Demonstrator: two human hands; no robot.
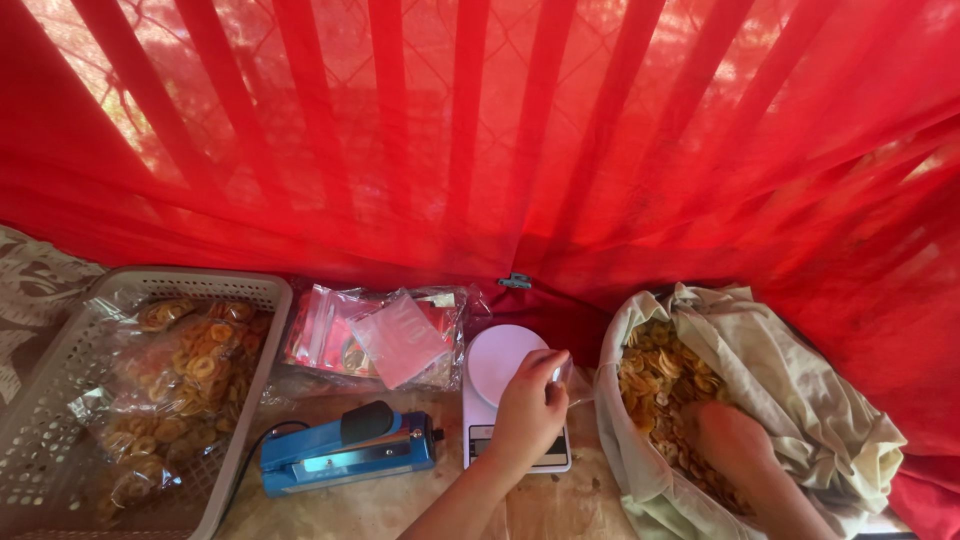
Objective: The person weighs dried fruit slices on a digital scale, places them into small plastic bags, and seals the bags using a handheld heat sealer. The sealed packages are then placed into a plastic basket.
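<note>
Two hands at work between a white kitchen scale (507,385) and a cloth sack (800,400) of golden chips (655,385).
Blue heat sealer (345,450), empty pouches (375,335) and a basket (60,400) of packed bags lie leftward on the counter (400,505); left hand (528,405) fingers pinch a clear bag (565,380) over the scale, right hand (735,440) digs, curled, into chips.

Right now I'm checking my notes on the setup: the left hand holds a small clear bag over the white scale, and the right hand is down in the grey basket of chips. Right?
Not quite. The right hand is down in the cloth sack of chips, not the grey basket, as the head view shows. The left hand does hold a small clear bag over the white scale.
</note>
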